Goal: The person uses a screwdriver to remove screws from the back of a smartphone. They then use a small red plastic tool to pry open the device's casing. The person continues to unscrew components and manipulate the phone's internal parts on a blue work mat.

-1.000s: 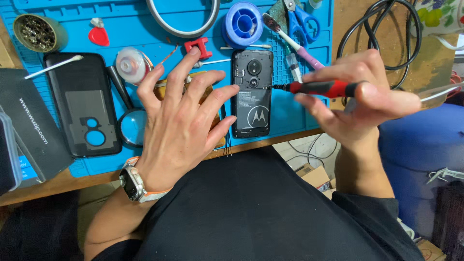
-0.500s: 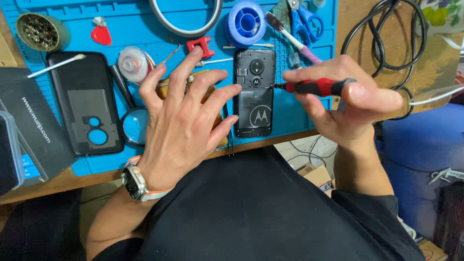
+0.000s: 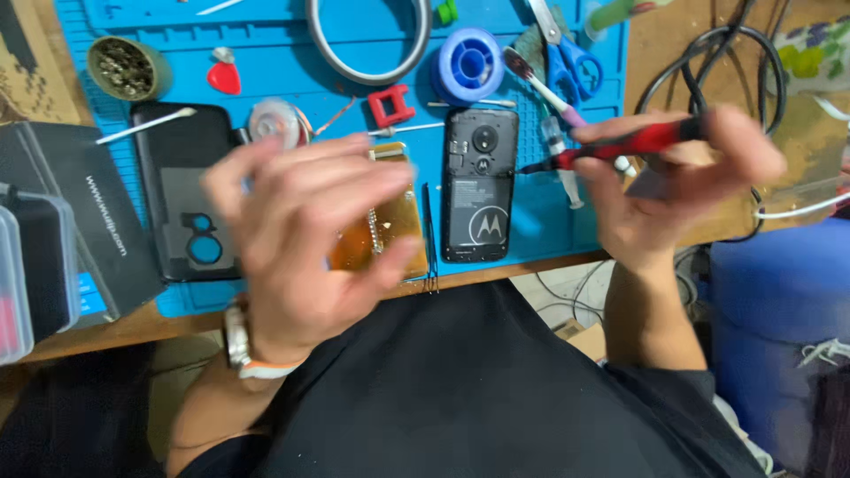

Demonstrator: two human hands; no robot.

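Observation:
A black phone with its back off lies upright on the blue work mat, near the table's front edge. My right hand grips a red and black screwdriver whose tip points left, just beside the phone's right edge. My left hand, blurred, hovers with fingers spread and empty over an amber foil-covered plate left of the phone. A watch sits on that wrist. Black tweezers lie between the plate and the phone.
On the mat: a black phone back cover, a tin of small parts, a red pick, a grey ring, a blue spool, scissors. A black box is at left, cables at right.
My left hand lifted off the phone and moved left, uncovering it. My right hand with the screwdriver drew slightly right, away from the phone.

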